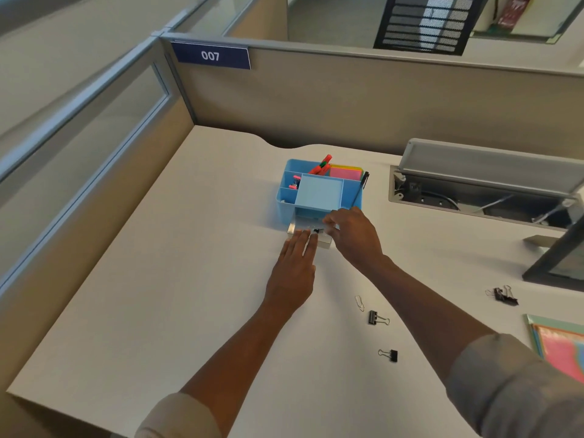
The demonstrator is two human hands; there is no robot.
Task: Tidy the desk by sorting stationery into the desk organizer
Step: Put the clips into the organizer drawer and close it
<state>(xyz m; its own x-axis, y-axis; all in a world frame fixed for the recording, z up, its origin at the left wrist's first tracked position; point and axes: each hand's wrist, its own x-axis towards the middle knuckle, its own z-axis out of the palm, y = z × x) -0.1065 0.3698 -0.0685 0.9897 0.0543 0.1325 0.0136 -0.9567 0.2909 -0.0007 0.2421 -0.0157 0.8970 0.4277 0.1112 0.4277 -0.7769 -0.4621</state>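
Binder clips: three loose singles, one in organizer drawer.

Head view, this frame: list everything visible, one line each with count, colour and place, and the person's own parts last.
desk organizer: 1, blue, middle of the desk
drawer: 1, clear, pulled out at the organizer's front, a small black clip inside
markers: several, red and green, organizer's back compartment
sticky notes: 1 stack, pink and yellow, back compartment
pen: 1, black, organizer's right side
binder clips: 3 or more, black, loose on the desk at right
paper clip: 1, silver, beside them
cable tray: 1, grey, lid open, right
number plate: 1, blue, partition
left hand: flat, fingers on the drawer front
right hand: fingers curled over the drawer
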